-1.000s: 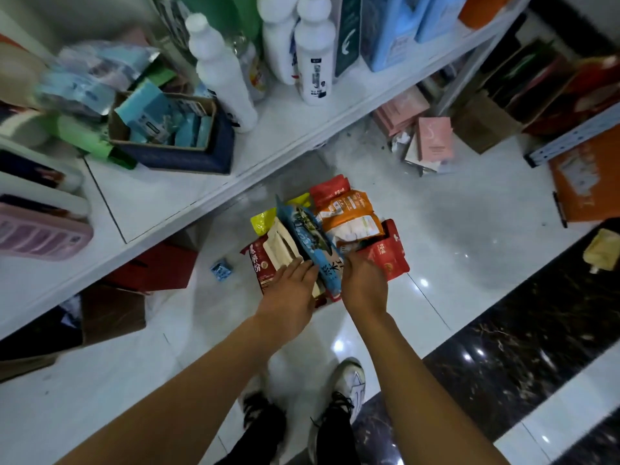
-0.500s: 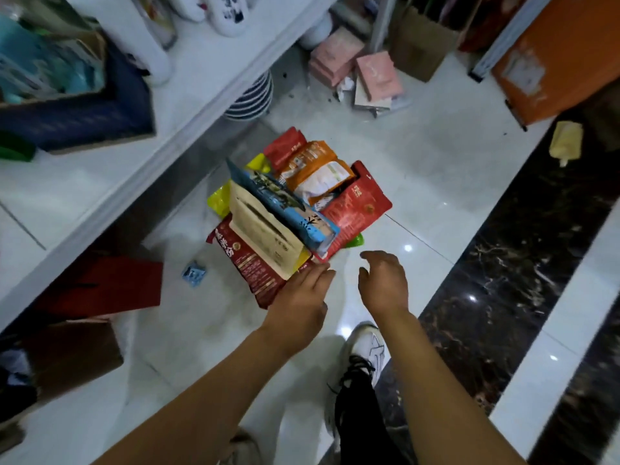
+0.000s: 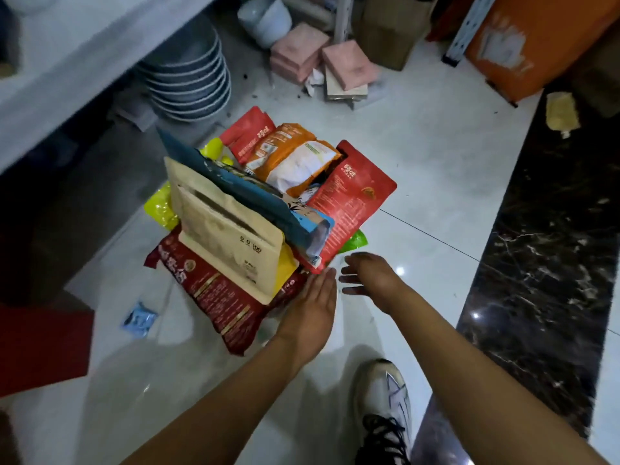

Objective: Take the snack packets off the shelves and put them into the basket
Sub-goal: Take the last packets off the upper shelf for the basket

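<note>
A heap of snack packets stands on the white floor in front of me: a beige pouch (image 3: pixel 228 236), a blue packet (image 3: pixel 255 196), a dark red packet (image 3: pixel 214 297), an orange one (image 3: pixel 292 152) and a red one (image 3: pixel 352 196). Yellow (image 3: pixel 161 206) and green (image 3: pixel 355 239) packets poke out underneath. The packets hide the basket. My left hand (image 3: pixel 312 307) lies with straight fingers against the near side of the heap, by the dark red packet. My right hand (image 3: pixel 372 276) hovers just right of it, fingers relaxed, holding nothing.
A white shelf (image 3: pixel 84 62) overhangs the upper left, with stacked bowls (image 3: pixel 191 82) beneath it. Pink boxes (image 3: pixel 349 65) and an orange carton (image 3: pixel 523 45) lie behind the heap. A small blue sachet (image 3: pixel 139 318) and a red box (image 3: pixel 43 350) sit left; my shoe (image 3: pixel 385 397) is below.
My right hand has let go of the packets and drawn back a little. My left hand has slid to the heap's near side. The view has dropped closer to the floor.
</note>
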The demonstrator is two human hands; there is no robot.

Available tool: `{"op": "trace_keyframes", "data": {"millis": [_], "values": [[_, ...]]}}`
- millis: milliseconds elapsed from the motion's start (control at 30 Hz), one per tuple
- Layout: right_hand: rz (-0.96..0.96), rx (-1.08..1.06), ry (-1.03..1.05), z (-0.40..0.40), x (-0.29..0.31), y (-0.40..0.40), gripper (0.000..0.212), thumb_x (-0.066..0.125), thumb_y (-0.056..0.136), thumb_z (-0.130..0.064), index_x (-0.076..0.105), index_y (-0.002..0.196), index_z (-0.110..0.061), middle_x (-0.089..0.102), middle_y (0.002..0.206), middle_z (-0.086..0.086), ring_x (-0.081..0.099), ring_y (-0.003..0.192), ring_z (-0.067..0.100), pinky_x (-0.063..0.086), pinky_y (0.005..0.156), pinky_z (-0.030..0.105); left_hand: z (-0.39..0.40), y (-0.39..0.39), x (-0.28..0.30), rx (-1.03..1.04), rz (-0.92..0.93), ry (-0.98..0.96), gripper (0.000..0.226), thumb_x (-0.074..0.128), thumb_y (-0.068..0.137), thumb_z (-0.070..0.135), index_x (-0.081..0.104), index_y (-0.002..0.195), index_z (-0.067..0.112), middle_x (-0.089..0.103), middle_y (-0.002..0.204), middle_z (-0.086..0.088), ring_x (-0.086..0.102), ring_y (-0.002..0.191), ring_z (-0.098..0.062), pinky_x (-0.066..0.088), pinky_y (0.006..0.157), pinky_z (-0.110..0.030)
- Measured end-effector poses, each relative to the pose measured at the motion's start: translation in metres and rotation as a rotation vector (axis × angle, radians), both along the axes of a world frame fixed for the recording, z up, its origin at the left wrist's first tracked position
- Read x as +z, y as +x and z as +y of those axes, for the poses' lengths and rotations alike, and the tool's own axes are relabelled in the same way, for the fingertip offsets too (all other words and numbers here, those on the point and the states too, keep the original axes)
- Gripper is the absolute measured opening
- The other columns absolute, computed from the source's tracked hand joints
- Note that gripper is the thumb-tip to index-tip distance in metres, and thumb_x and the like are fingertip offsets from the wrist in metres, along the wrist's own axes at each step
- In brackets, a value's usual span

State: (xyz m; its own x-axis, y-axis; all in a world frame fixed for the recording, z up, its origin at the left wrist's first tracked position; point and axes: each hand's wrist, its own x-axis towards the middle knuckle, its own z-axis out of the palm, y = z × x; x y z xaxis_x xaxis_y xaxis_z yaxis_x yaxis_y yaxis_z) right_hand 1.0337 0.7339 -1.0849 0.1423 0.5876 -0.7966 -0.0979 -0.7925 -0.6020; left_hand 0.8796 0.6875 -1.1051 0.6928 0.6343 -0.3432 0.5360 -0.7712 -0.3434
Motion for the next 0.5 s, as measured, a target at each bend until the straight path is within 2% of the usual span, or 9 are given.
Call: {"op": "trace_keyframes", "data": {"millis": [100,167,233,300,367,433,467,500], "values": [[0.013,0.072,0.136,0.007,-0.028,-0.003,0.015,0.052,0.098,-0.009,0.057,0.111,-0.013,0.070,0.108,0.015,0.070,0.092,0.030,0.059,0.082,0.041,0.013,-0.008,-0.030,-0.124,-0.004,0.192,0.071,0.028,0.099,0.032,0.010,0.144,-0.020,0.002,0.150,-0.043,-0.004,0.140,-0.057,-0.004,0.115,-0.063],[0.015,-0.009,0.232,0.005,-0.044,-0.009,0.015,0.049,0.098,-0.004,0.061,0.104,-0.010,0.072,0.100,0.018,0.071,0.083,0.030,0.059,0.082,0.042,0.023,-0.015,-0.041,-0.174,-0.016,0.304,0.070,0.031,0.097,0.035,0.020,0.145,-0.014,0.015,0.153,-0.036,0.006,0.141,-0.055,-0.012,0.113,-0.065],[-0.004,-0.085,0.270,0.003,-0.053,-0.014,0.011,0.050,0.097,-0.001,0.059,0.097,-0.008,0.069,0.093,0.022,0.067,0.081,0.030,0.058,0.082,0.044,0.031,-0.018,-0.046,-0.169,-0.039,0.332,0.066,0.035,0.095,0.035,0.027,0.144,-0.007,0.024,0.153,-0.028,0.005,0.140,-0.050,-0.016,0.112,-0.064],[-0.014,-0.093,0.271,0.005,-0.052,-0.016,0.013,0.052,0.095,0.001,0.058,0.106,0.003,0.068,0.100,0.031,0.066,0.082,0.032,0.060,0.079,0.042,0.035,-0.020,-0.050,-0.155,-0.058,0.352,0.064,0.034,0.096,0.034,0.024,0.143,-0.007,0.021,0.154,-0.027,-0.006,0.139,-0.051,-0.017,0.112,-0.062],[0.002,-0.081,0.267,0.008,-0.046,-0.022,0.021,0.052,0.096,0.001,0.056,0.115,0.007,0.068,0.104,0.031,0.068,0.084,0.033,0.061,0.073,0.038,0.034,-0.027,-0.056,-0.128,-0.082,0.384,0.064,0.034,0.097,0.032,0.019,0.145,-0.007,0.015,0.156,-0.027,-0.002,0.143,-0.048,-0.017,0.113,-0.059],[0.018,-0.101,0.257,0.009,-0.041,-0.031,0.010,0.050,0.098,-0.001,0.055,0.106,-0.005,0.070,0.097,0.023,0.069,0.084,0.032,0.060,0.070,0.035,0.033,-0.036,-0.063,-0.105,-0.135,0.414,0.064,0.028,0.096,0.026,0.012,0.148,-0.009,0.012,0.158,-0.025,0.009,0.147,-0.039,-0.013,0.115,-0.055],[0.037,-0.113,0.259,0.012,-0.040,-0.038,0.011,0.049,0.099,-0.001,0.054,0.101,-0.011,0.070,0.096,0.022,0.069,0.085,0.033,0.059,0.072,0.036,0.033,-0.042,-0.067,-0.089,-0.172,0.422,0.064,0.023,0.095,0.022,0.007,0.148,-0.011,0.011,0.158,-0.023,0.011,0.148,-0.036,-0.008,0.117,-0.053],[0.046,-0.116,0.262,0.014,-0.042,-0.043,0.011,0.048,0.099,-0.001,0.054,0.097,-0.010,0.069,0.096,0.025,0.067,0.086,0.034,0.058,0.074,0.038,0.032,-0.048,-0.070,-0.073,-0.212,0.419,0.065,0.020,0.094,0.019,0.001,0.147,-0.012,0.010,0.159,-0.023,0.011,0.148,-0.035,-0.001,0.119,-0.049]]}}
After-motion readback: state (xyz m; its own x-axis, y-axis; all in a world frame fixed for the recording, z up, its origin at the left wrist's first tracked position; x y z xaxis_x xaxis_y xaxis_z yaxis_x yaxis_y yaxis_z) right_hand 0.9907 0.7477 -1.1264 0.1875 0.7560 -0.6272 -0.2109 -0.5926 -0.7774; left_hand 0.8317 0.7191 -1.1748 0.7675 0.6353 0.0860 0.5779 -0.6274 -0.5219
